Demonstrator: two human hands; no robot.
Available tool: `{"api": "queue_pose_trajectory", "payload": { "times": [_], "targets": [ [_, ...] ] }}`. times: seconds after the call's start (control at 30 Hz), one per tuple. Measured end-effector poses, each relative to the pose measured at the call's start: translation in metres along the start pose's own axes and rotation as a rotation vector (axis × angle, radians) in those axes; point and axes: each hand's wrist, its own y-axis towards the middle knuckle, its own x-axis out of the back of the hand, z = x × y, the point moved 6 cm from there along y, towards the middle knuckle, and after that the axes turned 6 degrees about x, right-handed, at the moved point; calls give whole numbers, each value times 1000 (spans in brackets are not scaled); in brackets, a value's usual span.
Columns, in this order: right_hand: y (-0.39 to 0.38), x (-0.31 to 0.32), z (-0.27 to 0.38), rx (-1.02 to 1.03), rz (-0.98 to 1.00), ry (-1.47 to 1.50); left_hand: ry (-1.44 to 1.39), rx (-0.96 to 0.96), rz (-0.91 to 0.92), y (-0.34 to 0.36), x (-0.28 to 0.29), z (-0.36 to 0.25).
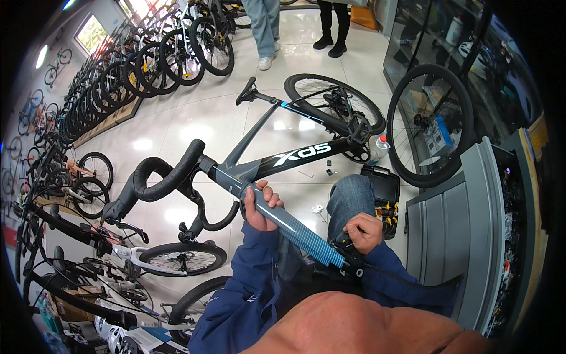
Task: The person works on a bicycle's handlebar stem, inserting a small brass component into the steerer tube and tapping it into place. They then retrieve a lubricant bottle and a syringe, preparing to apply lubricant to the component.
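Note:
A dark grey and black road bicycle (300,154) lies tipped on the floor before me, its front wheel off. Its fork (295,227), grey with blue stripes at the tip, points back toward my lap. My left hand (262,206) is wrapped round the fork near the head tube. Close to the fork's end is my right hand (364,232), its fingers curled in a pinch beside the black brake caliper (349,255); what they hold, if anything, is hidden. Drop handlebars (171,177) with black tape stick out to the left.
A loose wheel (430,125) leans by a glass cabinet at right. Near my knee lies an open black toolbox (382,184); a red-capped bottle (380,148) stands behind it. Small black parts (330,170) lie on the floor. Bicycles (147,68) line the left; two people stand at the back.

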Motion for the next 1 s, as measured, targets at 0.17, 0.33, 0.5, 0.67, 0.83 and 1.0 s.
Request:
{"api": "queue_pose_trajectory", "payload": {
  "times": [0.17, 0.33, 0.5, 0.67, 0.83, 1.0],
  "targets": [
    [-1, 0, -1, -14, 2, 2, -7, 0, 2, 1, 1, 0],
    [-1, 0, -2, -3, -6, 3, -32, 5, 7, 1, 2, 1],
    [-1, 2, -3, -132, 98, 55, -23, 2, 17, 1, 1, 1],
    [29, 30, 0, 22, 51, 252, -18, 6, 8, 1, 0, 0],
    [74, 77, -17, 102, -348, 722, -23, 4, -12, 0, 0, 0],
    [79, 62, -31, -255, -320, 844, -10, -5, 1, 1, -2, 0]
  ]
}}
